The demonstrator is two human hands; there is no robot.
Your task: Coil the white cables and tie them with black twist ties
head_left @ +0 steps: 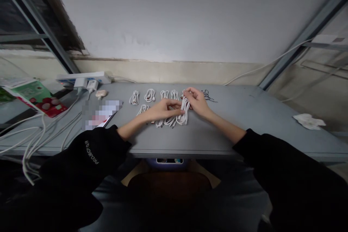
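- Left hand (160, 110): nearly closed, fingers curled in against the white cable coil (184, 113); how firmly it bears I cannot tell;
- Right hand (197, 101): fingertips pinched on the coil's upper end, the hand almost shut; the coil stands slightly tilted between both hands, its lower loops touching the table;
- Coiled white cables (149, 95): a row of small bundles lies across the grey table (244, 123), just beyond my hands; more lie in a loose cluster directly below my left wrist;
- Thin black cord (208, 96): a small tangle just past my right hand;
- Power strip (83, 78): at the far left of the table, with a white charger (92, 86) plugged in;
- Loose white cables (35, 141): spill over the table's left edge;
- Crumpled tissue (309, 121): far right, well apart from my hands;
- Green-and-red packet (35, 96): far left corner;
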